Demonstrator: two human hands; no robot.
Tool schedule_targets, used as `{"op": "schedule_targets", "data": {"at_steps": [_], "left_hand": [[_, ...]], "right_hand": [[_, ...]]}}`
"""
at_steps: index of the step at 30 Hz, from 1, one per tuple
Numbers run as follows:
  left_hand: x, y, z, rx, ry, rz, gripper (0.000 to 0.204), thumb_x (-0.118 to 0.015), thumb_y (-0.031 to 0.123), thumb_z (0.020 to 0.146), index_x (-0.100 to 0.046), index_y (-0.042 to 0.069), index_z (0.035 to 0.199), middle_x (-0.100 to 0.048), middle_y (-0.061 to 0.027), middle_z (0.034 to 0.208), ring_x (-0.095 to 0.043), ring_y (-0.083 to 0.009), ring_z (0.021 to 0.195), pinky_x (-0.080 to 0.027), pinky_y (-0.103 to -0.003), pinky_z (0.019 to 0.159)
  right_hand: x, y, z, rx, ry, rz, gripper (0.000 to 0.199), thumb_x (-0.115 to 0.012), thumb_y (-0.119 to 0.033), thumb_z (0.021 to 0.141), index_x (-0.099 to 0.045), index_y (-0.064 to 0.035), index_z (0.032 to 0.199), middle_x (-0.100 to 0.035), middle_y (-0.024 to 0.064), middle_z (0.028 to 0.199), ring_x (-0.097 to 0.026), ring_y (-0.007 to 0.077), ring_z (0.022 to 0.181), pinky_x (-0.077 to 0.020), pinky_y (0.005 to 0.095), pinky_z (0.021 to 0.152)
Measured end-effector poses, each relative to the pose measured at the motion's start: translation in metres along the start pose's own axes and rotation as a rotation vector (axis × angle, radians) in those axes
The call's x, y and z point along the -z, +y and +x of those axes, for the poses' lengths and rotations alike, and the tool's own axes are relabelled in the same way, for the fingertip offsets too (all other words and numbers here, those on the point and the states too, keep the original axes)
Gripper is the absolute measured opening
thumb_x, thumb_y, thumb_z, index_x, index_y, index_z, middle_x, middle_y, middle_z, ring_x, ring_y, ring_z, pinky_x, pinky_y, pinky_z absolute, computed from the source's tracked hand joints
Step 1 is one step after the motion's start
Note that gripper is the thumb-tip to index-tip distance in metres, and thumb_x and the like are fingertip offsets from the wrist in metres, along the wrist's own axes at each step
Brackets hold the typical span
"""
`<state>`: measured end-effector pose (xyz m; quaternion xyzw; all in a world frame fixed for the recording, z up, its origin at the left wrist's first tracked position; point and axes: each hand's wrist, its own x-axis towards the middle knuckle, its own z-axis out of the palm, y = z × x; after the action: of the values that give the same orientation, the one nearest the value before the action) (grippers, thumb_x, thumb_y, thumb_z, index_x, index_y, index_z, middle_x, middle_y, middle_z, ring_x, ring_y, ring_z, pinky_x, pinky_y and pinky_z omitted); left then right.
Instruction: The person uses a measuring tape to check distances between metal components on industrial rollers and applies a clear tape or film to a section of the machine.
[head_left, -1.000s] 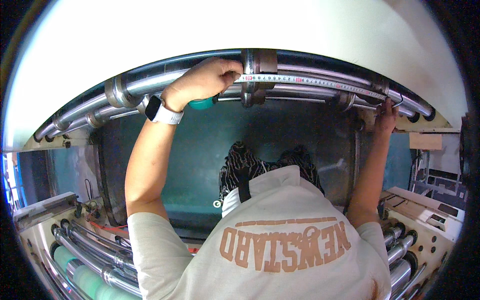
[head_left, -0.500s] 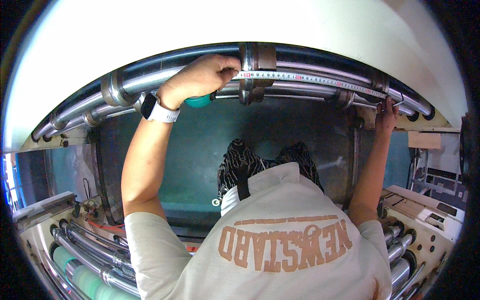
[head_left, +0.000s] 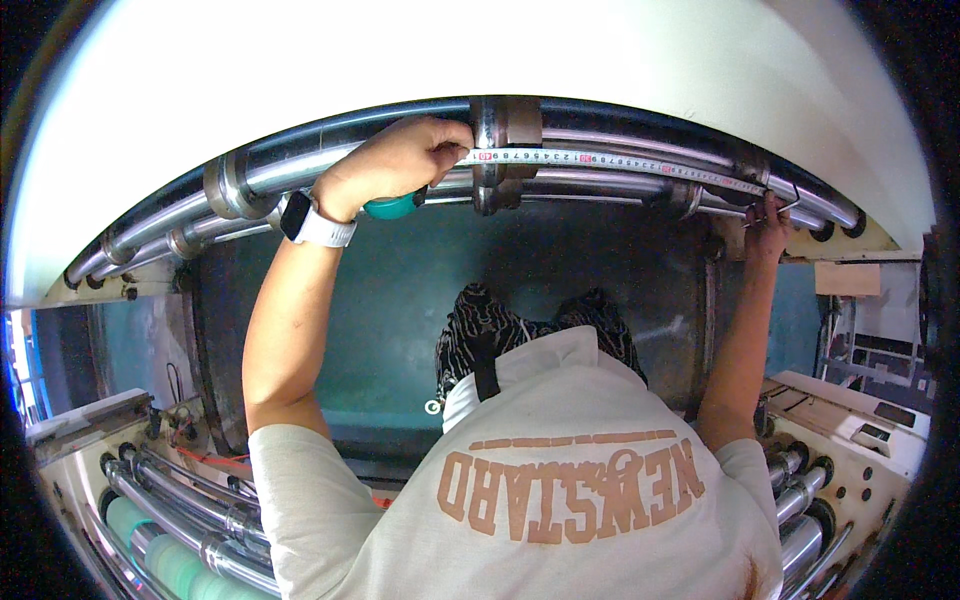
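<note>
up along the steel shaft [head_left: 620, 150], a tape [head_left: 600, 160] stretched flat between both hands, presumably kept taut so it reads true. left hand [head_left: 400, 160] closed round the teal case [head_left: 393, 207], thumb pinching the blade just beside the collar [head_left: 505, 140]. right hand [head_left: 768, 222] curled at the far end, pinning the hook by the frame; exact finger hold too small to tell. more rollers [head_left: 190, 520] below, well apart.

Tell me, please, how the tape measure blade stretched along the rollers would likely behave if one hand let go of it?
The tape blade looks thin and is held at both ends, by the left hand and the right hand, so it would probably sag or flop. Its teal case suggests a spring that may snap it back. It looks light.
</note>
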<state>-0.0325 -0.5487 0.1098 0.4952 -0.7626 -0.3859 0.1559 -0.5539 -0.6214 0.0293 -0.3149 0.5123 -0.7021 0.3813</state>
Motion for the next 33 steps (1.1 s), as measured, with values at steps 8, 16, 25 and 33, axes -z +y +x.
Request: {"op": "schedule_targets", "data": {"at_steps": [8,16,25,33], "left_hand": [[-0.002,-0.001,0.0,-0.027,0.013,0.006,0.013,-0.046,0.013,0.089,-0.054,0.004,0.095,-0.047,-0.001,0.06,-0.045,-0.0106,0.057,-0.04,-0.027,0.055],[-0.003,0.0,0.002,-0.048,0.024,0.059,0.014,-0.046,0.014,0.089,-0.055,0.006,0.095,-0.047,-0.0013,0.059,-0.046,-0.0108,0.057,-0.039,-0.027,0.054],[-0.004,0.006,-0.004,0.003,0.038,0.034,0.015,-0.046,0.015,0.09,-0.057,0.006,0.096,-0.046,-0.0014,0.059,-0.045,-0.0108,0.057,-0.039,-0.027,0.054],[-0.008,0.007,-0.003,-0.017,0.057,0.037,0.015,-0.047,0.015,0.09,-0.057,0.005,0.094,-0.045,-0.0014,0.058,-0.045,-0.0109,0.056,-0.038,-0.028,0.053]], "right_hand": [[-0.007,-0.006,-0.01,-0.049,0.006,-0.029,0.014,-0.066,-0.017,0.081,-0.052,-0.0131,0.083,-0.05,0.0007,0.065,-0.047,0.0158,0.057,-0.0394,0.0332,0.049],[0.026,0.006,0.012,0.1,-0.152,-0.196,0.012,-0.064,-0.008,0.081,-0.055,-0.0145,0.082,-0.056,-0.0022,0.076,-0.049,0.0097,0.065,-0.0349,0.024,0.052],[-0.001,-0.006,-0.01,-0.036,-0.119,-0.013,0.013,-0.064,-0.016,0.082,-0.052,-0.0128,0.081,-0.051,0.0002,0.062,-0.046,0.0108,0.049,-0.0358,0.0232,0.041],[0.006,0.003,-0.002,-0.034,-0.122,0.047,0.01,-0.064,-0.01,0.082,-0.053,-0.0108,0.082,-0.051,-0.0011,0.062,-0.046,0.0101,0.052,-0.0346,0.0227,0.044]]}}
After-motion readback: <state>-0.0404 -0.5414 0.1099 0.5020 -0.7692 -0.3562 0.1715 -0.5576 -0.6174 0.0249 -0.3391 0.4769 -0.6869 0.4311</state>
